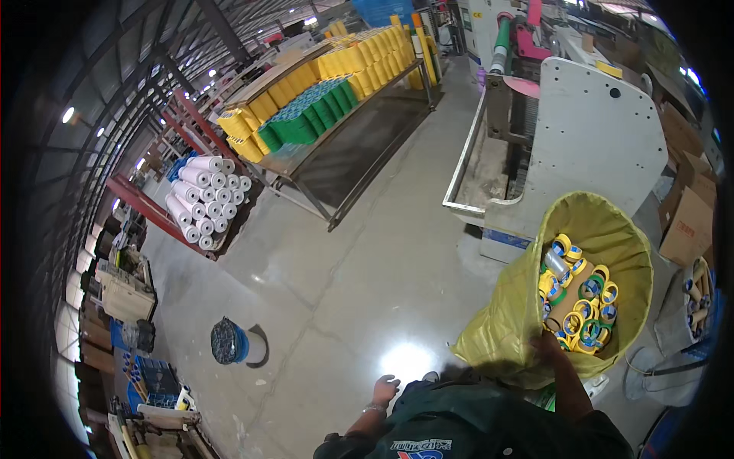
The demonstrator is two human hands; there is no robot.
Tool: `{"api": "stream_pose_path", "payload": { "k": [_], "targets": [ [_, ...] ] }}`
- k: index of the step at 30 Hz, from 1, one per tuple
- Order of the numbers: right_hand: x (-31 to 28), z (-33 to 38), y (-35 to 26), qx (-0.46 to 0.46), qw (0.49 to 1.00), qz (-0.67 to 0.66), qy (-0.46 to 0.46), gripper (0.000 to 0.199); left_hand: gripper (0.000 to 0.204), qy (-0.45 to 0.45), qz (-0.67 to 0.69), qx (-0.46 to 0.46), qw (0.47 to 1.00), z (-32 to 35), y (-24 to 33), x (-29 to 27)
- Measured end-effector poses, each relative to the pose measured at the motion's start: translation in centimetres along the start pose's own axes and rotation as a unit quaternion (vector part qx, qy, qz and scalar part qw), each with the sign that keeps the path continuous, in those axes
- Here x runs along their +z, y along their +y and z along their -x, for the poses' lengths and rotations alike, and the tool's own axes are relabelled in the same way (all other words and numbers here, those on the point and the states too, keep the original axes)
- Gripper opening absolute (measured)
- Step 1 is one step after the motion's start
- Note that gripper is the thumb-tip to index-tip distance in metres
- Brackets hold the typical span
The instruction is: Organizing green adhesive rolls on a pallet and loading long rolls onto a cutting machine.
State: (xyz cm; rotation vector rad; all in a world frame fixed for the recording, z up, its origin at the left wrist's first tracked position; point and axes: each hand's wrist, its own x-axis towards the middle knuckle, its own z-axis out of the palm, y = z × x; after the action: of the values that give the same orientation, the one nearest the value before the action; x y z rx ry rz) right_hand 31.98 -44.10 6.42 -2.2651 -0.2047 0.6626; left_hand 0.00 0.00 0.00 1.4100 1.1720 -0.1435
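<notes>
My right hand (544, 348) is closed on the near rim of a large yellow woven sack (497, 317), which stands upright and wide-mouthed at my right. Inside the sack lie many yellow and green tape rolls (585, 307) with blue-lined cores, along with brown cardboard tubes (569, 294) and a silvery roll (556, 265). My left hand (386, 390) hangs over the grey floor beside my body, holding nothing, with its fingers loosely apart. Part of the right hand's grip is hidden against the sack.
A white machine (589, 130) stands just behind the sack. Ahead, a long table (306, 157) bears stacked yellow and green rolls. White film rolls (206, 199) are piled at left. A bucket (237, 344) stands on the floor; cardboard boxes (692, 222) lean at far right.
</notes>
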Motion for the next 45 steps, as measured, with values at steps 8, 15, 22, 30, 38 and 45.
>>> {"api": "stream_pose_path", "payload": {
  "k": [8, 15, 22, 30, 38, 45],
  "targets": [
    [0.9, -1.4, 2.7, -0.059, 0.996, -0.067, 0.012, 0.053, 0.046, 0.031, 0.000, 0.014, 0.999, 0.7, 0.7, -0.2],
    [-1.5, 2.6, -10.1, -0.120, 0.921, -0.220, 0.298, 0.056, 0.043, 0.086, 0.056, -0.014, 0.995, -0.6, 0.4, -3.0],
    [0.8, 0.2, -21.2, -0.263, 0.954, -0.021, 0.143, 0.042, 0.049, 0.046, 0.057, -0.038, 0.997, -7.2, 0.4, -6.5],
    [12.9, -8.1, -31.4, -0.173, 0.963, 0.165, -0.126, 0.057, 0.034, -0.023, 0.142, -0.019, 0.989, -17.6, 7.4, -13.3],
    [17.6, -15.6, -36.3, -0.161, 0.918, 0.284, -0.224, 0.059, 0.044, 0.048, 0.048, 0.009, 0.998, -25.7, 11.0, -21.8],
    [17.3, -24.1, -38.1, -0.137, 0.926, 0.256, -0.242, 0.057, 0.045, -0.063, 0.149, 0.022, 0.987, -32.9, 17.3, -18.4]
  ]
}}
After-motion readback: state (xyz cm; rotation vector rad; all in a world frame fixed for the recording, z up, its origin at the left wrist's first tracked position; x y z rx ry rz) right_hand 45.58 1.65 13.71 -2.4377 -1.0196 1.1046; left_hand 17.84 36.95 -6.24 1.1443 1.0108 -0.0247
